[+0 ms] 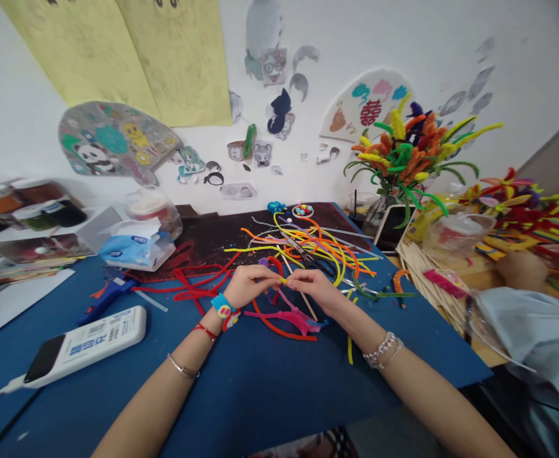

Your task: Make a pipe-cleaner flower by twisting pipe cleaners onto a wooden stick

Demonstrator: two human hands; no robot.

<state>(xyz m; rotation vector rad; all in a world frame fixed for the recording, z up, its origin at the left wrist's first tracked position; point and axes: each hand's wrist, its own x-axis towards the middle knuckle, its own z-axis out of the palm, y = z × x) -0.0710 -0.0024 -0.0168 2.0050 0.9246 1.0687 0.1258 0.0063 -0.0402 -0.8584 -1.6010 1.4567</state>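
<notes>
My left hand and my right hand meet over a blue mat, their fingertips pinching a short yellow pipe cleaner between them. Beneath my right wrist lies a thin wooden stick. Pink pipe cleaners and an orange one curl under my hands. Red pipe cleaners lie to the left. A tangle of yellow and orange pipe cleaners lies beyond my fingers, with scissors partly buried in it.
A blue glue gun and a white power strip lie at left, near a tissue pack. A pipe-cleaner bouquet stands at the back right. A co-worker's hand and pale blue sleeve are at right, beside wooden sticks.
</notes>
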